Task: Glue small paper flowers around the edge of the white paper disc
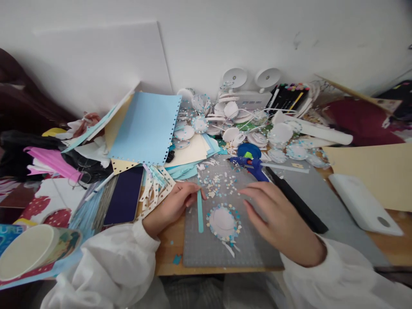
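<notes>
My left hand [180,198] rests at the left edge of the grey cutting mat [257,253], fingers curled and closed on the upper end of a narrow teal strip [200,214]. Just right of the strip lies a round white disc [222,221] ringed with small blue, white and cream star pieces. Above and to the right of this disc is my right hand [273,214], its thumb and fingers apart and nothing visible between them. Its fingertips are near a scatter of tiny paper stars [219,182]. Small white slivers [229,249] lie below the disc.
Behind the mat are a blue glue gun [251,165], many decorated white discs [280,135] and light blue punched paper [146,128]. A black bar-shaped object [298,199] and white case [365,204] lie right. On the left are a dark phone [124,197] and paper cup [35,251].
</notes>
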### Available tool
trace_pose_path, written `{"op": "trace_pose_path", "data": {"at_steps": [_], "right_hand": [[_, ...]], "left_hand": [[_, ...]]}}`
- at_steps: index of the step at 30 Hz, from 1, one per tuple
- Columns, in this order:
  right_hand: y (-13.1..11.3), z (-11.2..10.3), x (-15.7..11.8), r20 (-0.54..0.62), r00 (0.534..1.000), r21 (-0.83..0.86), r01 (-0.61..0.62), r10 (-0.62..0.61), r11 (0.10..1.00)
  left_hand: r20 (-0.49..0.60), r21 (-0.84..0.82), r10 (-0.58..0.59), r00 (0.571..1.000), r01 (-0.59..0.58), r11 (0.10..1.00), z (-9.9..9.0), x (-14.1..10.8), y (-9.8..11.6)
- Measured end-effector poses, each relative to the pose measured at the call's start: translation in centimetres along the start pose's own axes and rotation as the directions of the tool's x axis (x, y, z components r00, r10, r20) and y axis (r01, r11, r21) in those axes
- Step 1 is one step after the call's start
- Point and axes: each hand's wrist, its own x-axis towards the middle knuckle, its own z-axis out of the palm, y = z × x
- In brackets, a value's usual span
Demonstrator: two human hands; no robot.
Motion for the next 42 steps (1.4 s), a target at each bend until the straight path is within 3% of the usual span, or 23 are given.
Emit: {"op": "trace_pose_path", "data": {"at_steps": [5, 9, 12, 14, 16, 19, 21, 24, 27, 32, 37, 42], "right_hand": [[-2.7, 3.2, 3.9, -0.031, 0.938, 0.033, 0.346, -0.345, 0.938], [-2.9, 5.8, 5.3, -0.098, 0.856, -0.027, 0.507, -0.507, 0.862], [-2.0, 6.1, 5.4, -0.170, 0.819, -0.040, 0.549, -0.547, 0.835], [-1.1, 5.8, 5.2, -0.222, 0.837, 0.015, 0.516, -0.501, 0.856], [0.0, 5.4, 4.8, -0.303, 0.881, 0.136, 0.419, -0.365, 0.898], [1.3, 5.2, 4.3, -0.400, 0.916, 0.361, 0.173, -0.016, 0.916], [1.8, 5.5, 4.0, -0.379, 0.903, 0.490, 0.011, 0.202, 0.872], [2.0, 6.1, 3.5, -0.245, 0.897, 0.686, -0.108, 0.369, 0.719], [1.9, 6.8, 3.0, -0.140, 0.896, 0.815, -0.138, 0.422, 0.562], [1.9, 7.2, 2.3, 0.051, 0.878, 0.885, -0.260, 0.476, 0.385], [1.6, 7.0, 1.9, 0.174, 0.853, 0.944, -0.287, 0.492, 0.165], [1.2, 6.7, 2.0, 0.226, 0.851, 0.943, -0.314, 0.474, 0.115]], "left_hand": [[-0.030, -0.140, 0.020, 0.999, -0.024, 0.990, 0.2, 0.2, 0.1], [-0.035, -0.175, 0.013, 0.999, -0.019, 0.984, 0.4, 0.2, -0.4], [-0.011, -0.184, -0.005, 1.000, 0.003, 0.983, 0.4, 0.0, -0.5], [0.014, -0.128, 0.001, 1.000, 0.001, 0.992, 0.4, -0.2, -0.1], [0.046, 0.025, 0.021, 0.999, -0.023, 0.999, 0.4, -0.5, 0.5], [0.131, 0.281, 0.029, 0.991, -0.065, 0.957, 0.5, -0.9, 1.3], [0.199, 0.373, -0.013, 0.980, -0.064, 0.926, 0.7, -1.2, 1.4], [0.241, 0.488, -0.078, 0.967, -0.051, 0.871, 1.2, -1.5, 0.9], [0.252, 0.522, -0.122, 0.960, -0.029, 0.852, 1.4, -1.5, 0.6], [0.341, 0.394, -0.214, 0.915, 0.067, 0.916, 0.7, -0.7, 1.3], [0.438, 0.338, -0.207, 0.875, 0.053, 0.940, -0.4, -0.1, 1.6], [0.459, 0.317, -0.197, 0.866, 0.048, 0.947, -0.3, 0.0, 1.7]]}}
